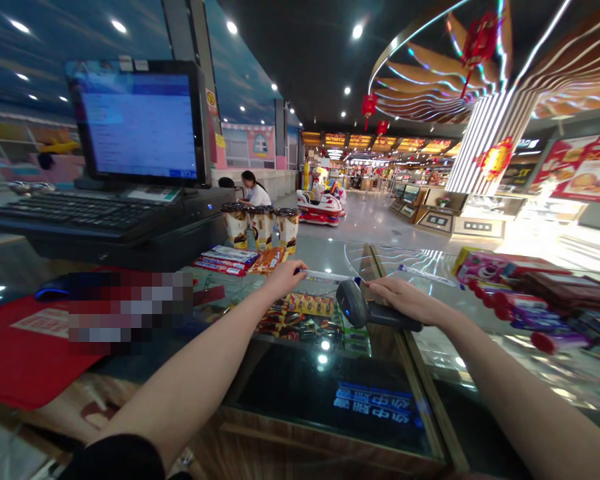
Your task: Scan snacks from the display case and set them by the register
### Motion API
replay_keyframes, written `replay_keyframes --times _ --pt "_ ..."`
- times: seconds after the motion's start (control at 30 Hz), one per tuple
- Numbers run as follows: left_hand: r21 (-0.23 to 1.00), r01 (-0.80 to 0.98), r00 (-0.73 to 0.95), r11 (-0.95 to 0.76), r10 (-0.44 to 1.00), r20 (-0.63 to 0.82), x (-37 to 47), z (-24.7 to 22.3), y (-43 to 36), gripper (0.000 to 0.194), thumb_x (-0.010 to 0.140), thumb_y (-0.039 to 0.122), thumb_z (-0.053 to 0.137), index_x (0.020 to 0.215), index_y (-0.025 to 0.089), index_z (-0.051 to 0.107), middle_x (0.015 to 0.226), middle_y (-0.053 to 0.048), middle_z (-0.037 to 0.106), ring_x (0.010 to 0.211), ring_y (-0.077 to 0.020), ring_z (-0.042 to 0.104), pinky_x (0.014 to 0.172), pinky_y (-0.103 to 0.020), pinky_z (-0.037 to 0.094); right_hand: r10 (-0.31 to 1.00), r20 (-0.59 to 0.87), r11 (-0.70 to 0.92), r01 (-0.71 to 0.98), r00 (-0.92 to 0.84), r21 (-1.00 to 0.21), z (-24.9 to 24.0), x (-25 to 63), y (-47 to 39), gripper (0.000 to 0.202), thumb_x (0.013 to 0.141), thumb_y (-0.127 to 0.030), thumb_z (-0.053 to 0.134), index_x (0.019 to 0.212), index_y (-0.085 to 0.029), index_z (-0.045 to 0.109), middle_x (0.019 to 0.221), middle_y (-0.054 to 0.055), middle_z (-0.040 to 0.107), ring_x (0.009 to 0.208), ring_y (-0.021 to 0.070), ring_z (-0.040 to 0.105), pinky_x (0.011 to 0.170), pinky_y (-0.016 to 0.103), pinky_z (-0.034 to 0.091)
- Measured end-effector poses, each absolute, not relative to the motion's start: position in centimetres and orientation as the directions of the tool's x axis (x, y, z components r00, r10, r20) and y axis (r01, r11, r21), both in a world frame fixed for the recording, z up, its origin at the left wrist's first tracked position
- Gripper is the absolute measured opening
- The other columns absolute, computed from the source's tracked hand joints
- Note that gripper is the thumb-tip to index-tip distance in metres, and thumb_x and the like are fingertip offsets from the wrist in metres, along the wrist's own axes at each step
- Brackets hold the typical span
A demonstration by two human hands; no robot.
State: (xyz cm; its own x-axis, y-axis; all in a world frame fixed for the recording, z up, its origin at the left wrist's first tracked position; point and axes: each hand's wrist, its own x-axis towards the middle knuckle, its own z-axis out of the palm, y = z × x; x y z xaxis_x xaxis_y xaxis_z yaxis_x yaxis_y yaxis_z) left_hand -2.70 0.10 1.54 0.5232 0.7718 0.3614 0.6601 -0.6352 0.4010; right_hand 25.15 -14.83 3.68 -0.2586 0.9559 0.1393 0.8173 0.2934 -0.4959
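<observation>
My left hand (284, 280) is closed on the left end of a thin white-and-blue packet (330, 277) above the glass counter. At the packet's right end, the fingertips of my right hand (397, 297) pinch its tip. A dark barcode scanner (354, 305) with a small blue light lies below and beside my right hand, its handle running under the palm. Another thin clear packet (425, 275) lies behind my right hand. Left of the left hand sit an orange-brown packet (267, 261) and red and blue candy sticks (225, 260).
A monitor (140, 123) and keyboard (80, 217) stand on the left, near a red mat (10, 353). Three patterned cups (261, 227) line the counter's back. Colourful candy packages (535, 293) fill the right side. A seated person (256, 192) is beyond the counter.
</observation>
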Motion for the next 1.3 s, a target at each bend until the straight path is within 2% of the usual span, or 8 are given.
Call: replay_keyframes --times 0.1,0.17,0.23,0.3,0.53,0.7,0.9,1.3 --pt "0.408 0.653 0.523 -0.639 0.769 0.367 -2.7 1.5 0.1 0.023 0.082 0.026 0.054 0.093 0.017 0.071 0.087 -0.005 0.071 0.083 -0.0199 0.063 0.076 -0.028 0.045 0.951 0.049 0.287 0.806 -0.307 -0.517 4.2 25.5 -16.3 0.059 0.089 -0.06 0.045 0.134 -0.022 0.055 0.131 0.009 0.061 0.117 0.0285 0.057 0.103 0.043 0.041" --pt "0.414 0.644 0.526 -0.644 0.765 0.371 -2.7 1.5 0.1 0.023 0.081 0.027 0.054 0.093 0.017 0.071 0.087 -0.005 0.071 0.084 -0.0201 0.062 0.077 -0.029 0.045 0.949 0.004 0.274 0.818 -0.315 -0.506 4.1 25.6 -16.9 0.072 0.079 -0.058 0.062 0.139 -0.021 0.048 0.13 0.011 0.06 0.115 0.0291 0.057 0.099 0.043 0.043" --pt "0.415 0.639 0.527 -0.647 0.762 0.375 -2.8 1.5 0.2 0.023 0.081 0.027 0.054 0.093 0.017 0.072 0.086 -0.004 0.071 0.083 -0.0201 0.062 0.077 -0.029 0.045 0.952 0.01 0.275 0.84 -0.306 -0.467 3.8 25.6 -17.1 0.079 0.07 -0.052 0.073 0.138 -0.02 0.048 0.123 0.012 0.062 0.109 0.0293 0.059 0.094 0.042 0.045" --pt "0.415 0.641 0.522 -0.645 0.763 0.38 -2.8 1.4 0.2 0.023 0.081 0.027 0.054 0.093 0.018 0.072 0.086 -0.004 0.071 0.083 -0.02 0.062 0.077 -0.029 0.045 0.952 0.048 0.293 0.855 -0.302 -0.428 3.5 25.5 -17.0 0.075 0.065 -0.046 0.077 0.131 -0.02 0.052 0.113 0.01 0.065 0.101 0.0282 0.061 0.089 0.041 0.046" --pt "0.407 0.667 0.502 -0.624 0.78 0.374 -2.7 1.4 0.2 0.023 0.082 0.027 0.054 0.092 0.018 0.072 0.085 -0.004 0.071 0.081 -0.0194 0.062 0.075 -0.028 0.045 0.936 0.081 0.346 0.849 -0.343 -0.398 3.6 24.9 -16.9 0.045 0.072 -0.037 0.069 0.113 -0.022 0.058 0.091 0.004 0.067 0.079 0.0214 0.061 0.072 0.033 0.045" --pt "0.414 0.67 0.493 -0.616 0.786 0.373 -2.8 1.4 0.3 0.023 0.081 0.028 0.055 0.092 0.017 0.073 0.082 -0.004 0.07 0.077 -0.0189 0.062 0.072 -0.027 0.044 0.945 0.099 0.323 0.852 -0.31 -0.412 4.1 25.4 -17.1 0.045 0.073 -0.033 0.066 0.116 -0.021 0.059 0.093 0.004 0.068 0.08 0.021 0.063 0.072 0.032 0.046" --pt "0.479 0.665 0.452 -0.573 0.819 0.353 -2.9 1.0 1.0 0.021 0.079 0.028 0.058 0.089 0.018 0.073 0.068 -0.001 0.069 0.069 -0.0173 0.061 0.063 -0.025 0.043 0.947 0.104 0.31 0.786 -0.303 -0.535 5.2 26.1 -17.5 0.046 0.072 -0.027 0.065 0.117 -0.02 0.058 0.097 0.004 0.07 0.087 0.0218 0.065 0.078 0.033 0.048" --pt "0.617 0.593 0.409 -0.517 0.854 0.322 -3.0 1.4 0.7 0.022 0.077 0.029 0.058 0.089 0.016 0.072 0.068 -0.001 0.07 0.064 -0.015 0.063 0.067 -0.025 0.048 0.944 0.064 0.308 0.798 -0.322 -0.518 4.5 26.5 -17.1 0.044 0.072 -0.029 0.066 0.115 -0.021 0.059 0.089 0.002 0.068 0.079 0.0196 0.063 0.07 0.03 0.046"
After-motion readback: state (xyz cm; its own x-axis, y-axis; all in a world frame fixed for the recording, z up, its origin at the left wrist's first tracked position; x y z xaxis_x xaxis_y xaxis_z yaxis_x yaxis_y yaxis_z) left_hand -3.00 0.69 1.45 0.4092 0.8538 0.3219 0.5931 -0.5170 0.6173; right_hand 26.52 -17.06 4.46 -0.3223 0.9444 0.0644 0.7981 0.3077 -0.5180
